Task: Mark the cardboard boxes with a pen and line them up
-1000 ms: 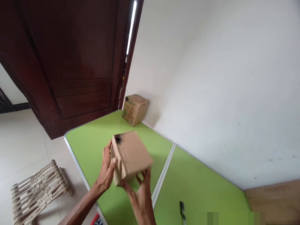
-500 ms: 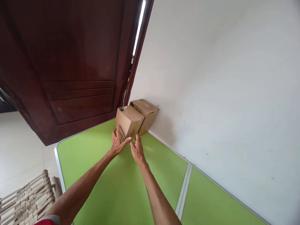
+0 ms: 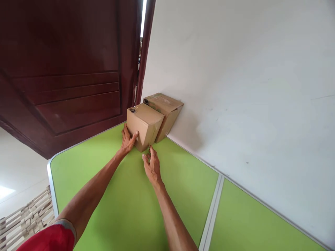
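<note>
Two brown cardboard boxes rest side by side on the green table, in the corner between door and wall. The nearer cardboard box (image 3: 142, 123) has dark marks and clear tape at its top left corner. Behind it and close against it, the farther cardboard box (image 3: 165, 101) stands by the wall, partly hidden. My left hand (image 3: 128, 142) lies against the near box's front left side, fingers apart, thumb on its face. Just in front of that box's lower right corner is my right hand (image 3: 152, 164), fingers parted and nothing in them.
A dark red panelled door (image 3: 78, 69) stands behind the table's left side. The white wall (image 3: 235, 87) runs along the right. The green folding table (image 3: 125, 202) has a metal edge and a pale seam (image 3: 212, 212). A woven seat (image 3: 28, 219) is at lower left.
My hands were together at the near box's front corner. Now they are apart: the left lies farther along the left side, and the right has drawn back slightly. The view has shifted.
</note>
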`<state>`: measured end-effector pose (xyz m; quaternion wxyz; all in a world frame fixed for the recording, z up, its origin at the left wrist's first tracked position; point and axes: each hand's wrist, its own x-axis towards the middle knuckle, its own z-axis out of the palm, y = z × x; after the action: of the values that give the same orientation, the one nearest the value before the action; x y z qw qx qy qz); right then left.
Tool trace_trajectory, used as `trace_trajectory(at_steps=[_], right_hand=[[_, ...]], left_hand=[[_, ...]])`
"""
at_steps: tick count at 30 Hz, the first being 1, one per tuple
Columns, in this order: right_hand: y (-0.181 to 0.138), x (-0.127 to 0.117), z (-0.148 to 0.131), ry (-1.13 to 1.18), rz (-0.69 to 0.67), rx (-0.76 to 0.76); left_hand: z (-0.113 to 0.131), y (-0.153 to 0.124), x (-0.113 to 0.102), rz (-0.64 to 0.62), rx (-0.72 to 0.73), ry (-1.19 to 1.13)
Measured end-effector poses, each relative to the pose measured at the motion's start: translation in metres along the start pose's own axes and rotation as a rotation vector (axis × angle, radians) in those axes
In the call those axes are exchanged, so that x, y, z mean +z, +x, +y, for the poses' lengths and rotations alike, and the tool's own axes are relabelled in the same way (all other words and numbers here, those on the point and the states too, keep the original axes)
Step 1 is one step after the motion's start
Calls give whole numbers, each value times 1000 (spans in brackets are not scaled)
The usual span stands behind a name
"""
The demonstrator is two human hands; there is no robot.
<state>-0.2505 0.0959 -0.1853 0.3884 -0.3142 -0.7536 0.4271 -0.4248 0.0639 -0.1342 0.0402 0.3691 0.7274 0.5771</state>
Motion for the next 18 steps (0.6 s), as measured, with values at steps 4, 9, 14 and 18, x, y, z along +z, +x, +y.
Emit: trace_trajectory(at_steps=[4,9,14,18], right_hand=[[1,0,3,-5,-9,-24],[10,5,0,-39,-59,13],[-4,-2,-46,-139,-162,95],[-89,-21,-110,-199,-288,135]], left_hand=[[-3,-5,22,-23,-12,47],[-8,-3,27,-32,-41,124],[9,-5,16,-42,-41,206],[30,-27,-6,-111,-6,250]])
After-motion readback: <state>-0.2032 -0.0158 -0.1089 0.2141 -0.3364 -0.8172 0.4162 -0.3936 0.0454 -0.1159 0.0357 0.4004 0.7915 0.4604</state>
